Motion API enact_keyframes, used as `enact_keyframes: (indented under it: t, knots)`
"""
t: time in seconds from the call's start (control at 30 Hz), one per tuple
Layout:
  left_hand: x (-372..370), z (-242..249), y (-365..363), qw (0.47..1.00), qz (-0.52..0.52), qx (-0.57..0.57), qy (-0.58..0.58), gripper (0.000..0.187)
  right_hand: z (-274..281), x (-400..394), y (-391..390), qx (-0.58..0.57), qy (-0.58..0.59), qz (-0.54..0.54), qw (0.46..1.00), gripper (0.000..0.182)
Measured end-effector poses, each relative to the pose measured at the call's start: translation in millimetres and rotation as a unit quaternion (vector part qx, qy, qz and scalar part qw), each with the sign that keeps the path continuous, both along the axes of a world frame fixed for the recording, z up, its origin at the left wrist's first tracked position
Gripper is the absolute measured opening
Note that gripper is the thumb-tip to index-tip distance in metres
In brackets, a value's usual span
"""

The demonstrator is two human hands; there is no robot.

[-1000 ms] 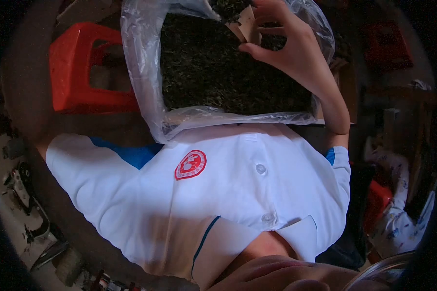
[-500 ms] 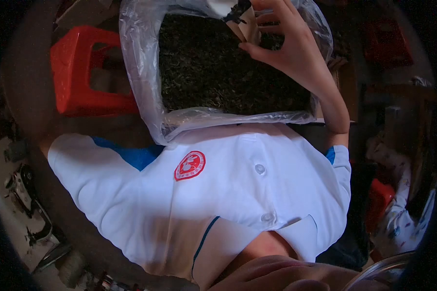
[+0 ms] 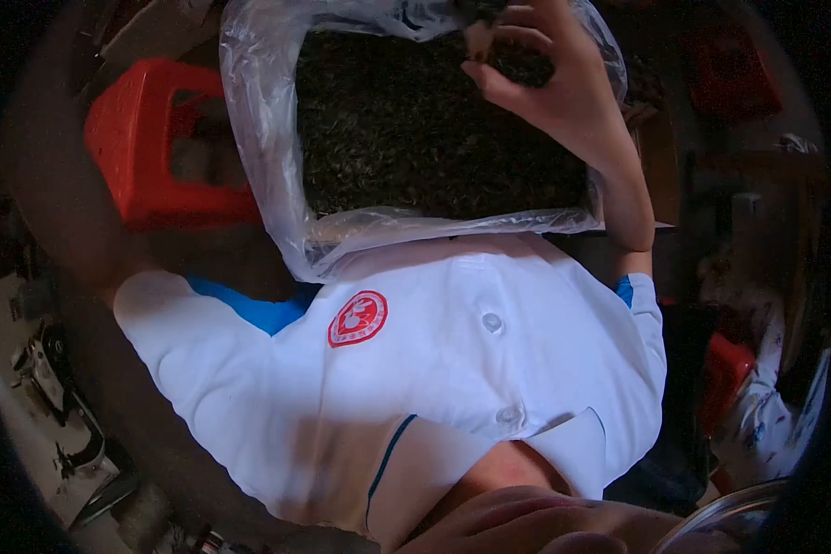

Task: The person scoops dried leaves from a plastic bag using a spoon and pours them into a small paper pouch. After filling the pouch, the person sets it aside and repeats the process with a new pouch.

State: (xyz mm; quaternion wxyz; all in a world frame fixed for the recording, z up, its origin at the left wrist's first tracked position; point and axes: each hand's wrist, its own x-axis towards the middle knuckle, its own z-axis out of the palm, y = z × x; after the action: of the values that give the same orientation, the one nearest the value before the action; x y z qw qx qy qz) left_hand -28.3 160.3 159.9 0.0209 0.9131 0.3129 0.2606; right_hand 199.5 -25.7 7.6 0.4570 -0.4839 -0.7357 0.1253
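Note:
My right hand (image 3: 563, 88) is over the far right of a box lined with clear plastic (image 3: 263, 138). Its thumb and fingers curl round a small tan paper-like packet (image 3: 478, 42), blurred and partly cut off by the top edge. Dark leafy bits (image 3: 482, 11) show at the packet's upper end. Below the hand, a layer of dark, dry-looking shredded leaves (image 3: 434, 138) fills the box. My left arm reaches out from its sleeve (image 3: 157, 295) into shadow at the left, and my left hand is not visible.
A red plastic stool (image 3: 143, 148) stands left of the box. Another red stool (image 3: 729, 78) is at the far right. Behind my right side are a red seat (image 3: 725, 369) and a patterned cloth (image 3: 762, 415). Metal machine parts (image 3: 74, 425) lie at the lower left.
My right hand has shifted slightly, and the tan packet now shows less and is blurred. The white thing beside it has left view. My left sleeve has moved slightly inward.

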Motion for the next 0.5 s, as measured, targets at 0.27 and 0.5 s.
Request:
enact_keyframes:
  t: [0.27, 0.5]
  knots:
    - [-59, -14, -62, 0.994, 0.013, -0.096, -0.057, 0.017, 23, -19, -16, -0.033, 0.02, -0.007, 0.999, 0.061]
    - [-75, -71, -106, 0.96, 0.058, -0.234, -0.141, 0.016, 26, 43, -63, 0.153, 0.233, -0.161, 0.947, 0.063]
